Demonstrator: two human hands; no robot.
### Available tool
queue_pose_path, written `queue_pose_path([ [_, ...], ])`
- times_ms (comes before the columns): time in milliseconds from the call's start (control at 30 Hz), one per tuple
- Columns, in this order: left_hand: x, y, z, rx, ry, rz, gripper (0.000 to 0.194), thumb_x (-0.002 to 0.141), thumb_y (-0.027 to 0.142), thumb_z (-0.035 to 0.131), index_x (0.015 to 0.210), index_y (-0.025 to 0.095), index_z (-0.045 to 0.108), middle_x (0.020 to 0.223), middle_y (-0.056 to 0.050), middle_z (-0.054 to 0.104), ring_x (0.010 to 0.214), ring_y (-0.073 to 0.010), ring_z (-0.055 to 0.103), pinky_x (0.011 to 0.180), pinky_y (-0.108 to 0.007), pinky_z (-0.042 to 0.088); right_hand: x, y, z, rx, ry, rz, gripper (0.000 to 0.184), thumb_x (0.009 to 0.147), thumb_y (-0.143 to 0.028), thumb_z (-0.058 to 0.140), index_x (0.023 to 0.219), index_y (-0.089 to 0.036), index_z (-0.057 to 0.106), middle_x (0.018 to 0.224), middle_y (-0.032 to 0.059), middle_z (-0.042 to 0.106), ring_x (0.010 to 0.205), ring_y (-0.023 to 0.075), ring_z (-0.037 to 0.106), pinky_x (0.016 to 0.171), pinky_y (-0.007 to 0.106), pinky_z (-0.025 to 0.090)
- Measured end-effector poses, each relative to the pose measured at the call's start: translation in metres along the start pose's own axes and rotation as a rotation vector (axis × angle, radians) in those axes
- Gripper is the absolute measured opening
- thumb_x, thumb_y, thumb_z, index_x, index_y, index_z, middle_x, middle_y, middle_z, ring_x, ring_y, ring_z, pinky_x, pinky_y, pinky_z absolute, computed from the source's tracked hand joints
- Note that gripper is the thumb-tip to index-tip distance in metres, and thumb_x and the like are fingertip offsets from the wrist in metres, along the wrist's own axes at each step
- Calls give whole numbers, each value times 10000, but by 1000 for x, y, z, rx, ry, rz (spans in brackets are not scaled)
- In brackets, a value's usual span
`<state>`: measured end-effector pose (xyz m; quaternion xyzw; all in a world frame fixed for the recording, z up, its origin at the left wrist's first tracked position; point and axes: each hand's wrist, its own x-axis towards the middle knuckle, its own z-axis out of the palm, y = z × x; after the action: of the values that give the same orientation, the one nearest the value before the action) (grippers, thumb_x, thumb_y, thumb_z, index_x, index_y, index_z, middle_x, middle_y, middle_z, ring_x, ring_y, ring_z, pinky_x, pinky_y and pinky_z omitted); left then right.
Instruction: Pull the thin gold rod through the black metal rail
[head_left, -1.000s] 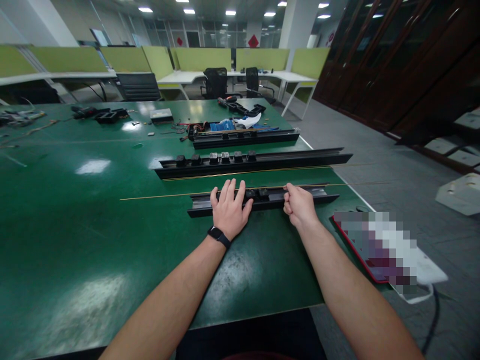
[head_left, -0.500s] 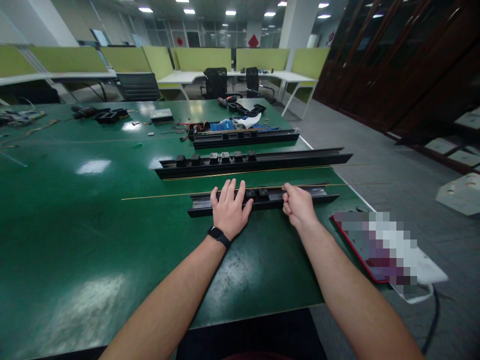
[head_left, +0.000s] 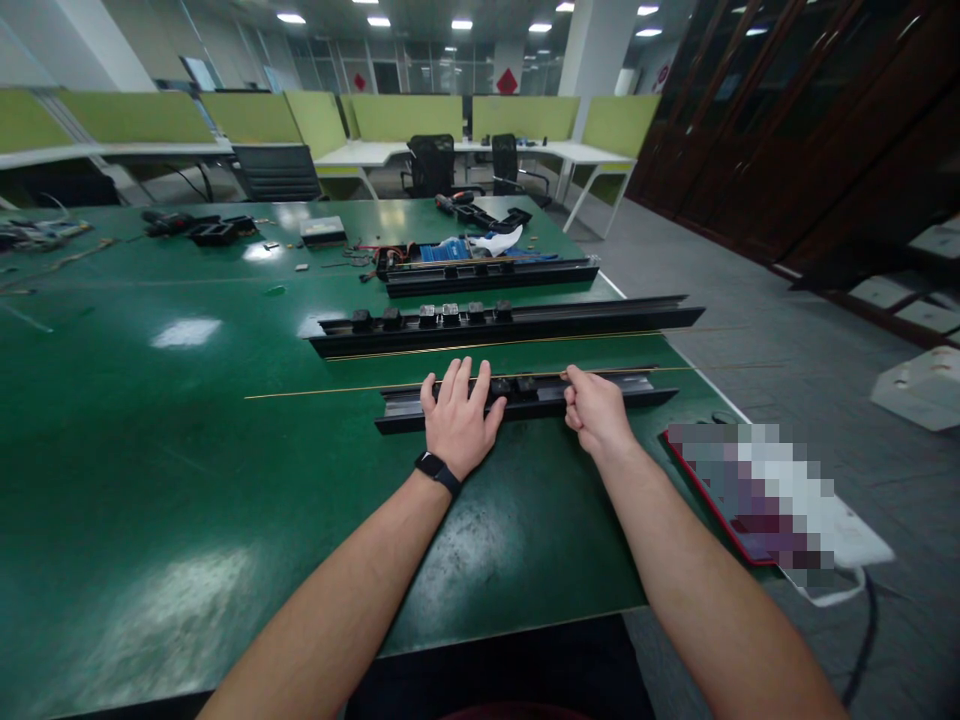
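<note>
A short black channel rail (head_left: 540, 410) lies crosswise on the table in front of me, with small black blocks (head_left: 526, 384) inside it. My left hand (head_left: 459, 415) rests on the rail's left half, fingers spread and palm down. Along the rail's far edge runs a thin yellow rod (head_left: 322, 391), sticking out well past the rail's left end. My right hand (head_left: 598, 408) is closed in a pinch on this rod, over the right half of the rail. The pinched fingertips hide the exact spot of contact.
Behind lies a longer black rail (head_left: 600, 320) carrying several blocks, and another black rail (head_left: 495, 278) farther back beside blue material. A red-edged flat item (head_left: 705, 490), partly blurred out, sits at the table's right edge. Tools (head_left: 472, 208) lie at the far end.
My right hand has shifted very slightly to the left. The rod's left end sits a touch farther right. My left hand stays in place on the rail.
</note>
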<state>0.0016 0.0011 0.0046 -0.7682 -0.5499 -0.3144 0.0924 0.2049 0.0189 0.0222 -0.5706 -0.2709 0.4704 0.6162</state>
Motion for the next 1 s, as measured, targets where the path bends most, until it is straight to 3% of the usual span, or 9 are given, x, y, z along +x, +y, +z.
queue_pose_path([
  [233, 0, 0, 1, 7, 1, -1, 548, 1020, 458, 488, 1524, 243, 505, 1592, -142, 483, 1500, -319, 405, 1249, -587, 185, 1, 0, 0, 14, 54, -8, 156, 904, -302, 659, 829, -188, 583, 476, -72, 493, 255, 44, 297, 271, 163, 184],
  [1000, 0, 0, -1, 4, 1, -2, 548, 1024, 461, 477, 1526, 242, 503, 1588, -143, 488, 1502, -323, 405, 1253, -585, 177, 0, -1, -1, -1, 8, 5, 218, 887, -369, 718, 860, -176, 620, 489, -66, 501, 254, 45, 307, 266, 165, 176],
])
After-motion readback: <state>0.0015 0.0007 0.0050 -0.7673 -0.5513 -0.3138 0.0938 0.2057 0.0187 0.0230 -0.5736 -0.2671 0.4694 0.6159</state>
